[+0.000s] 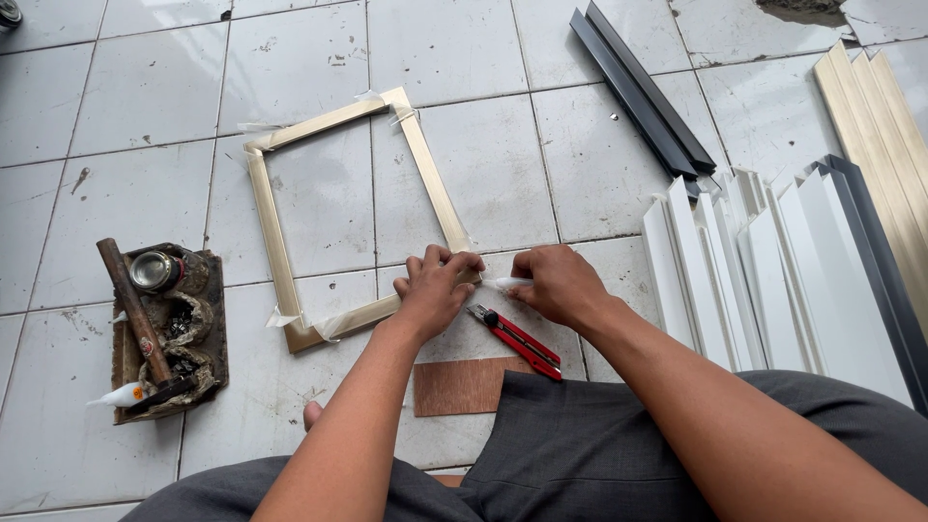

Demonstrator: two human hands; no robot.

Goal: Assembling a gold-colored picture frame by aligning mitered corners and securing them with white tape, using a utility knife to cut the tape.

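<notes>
A: Status? Rectangular gold-coloured frame of mitred moulding strips (348, 208) lies flat on the white tiled floor (116, 87). Three corners already carry clear tape.

B: Fourth corner, nearest the person, is in hand. Left hand (435, 290) presses down on that joint, fingers curled over it. Right hand (556, 285) pinches a strip of clear tape (503, 283) just beside it.

A: So likely last corner left. Red utility knife (517, 340) lies unused under the hands; hammer (135, 314) well apart on the left.
</notes>
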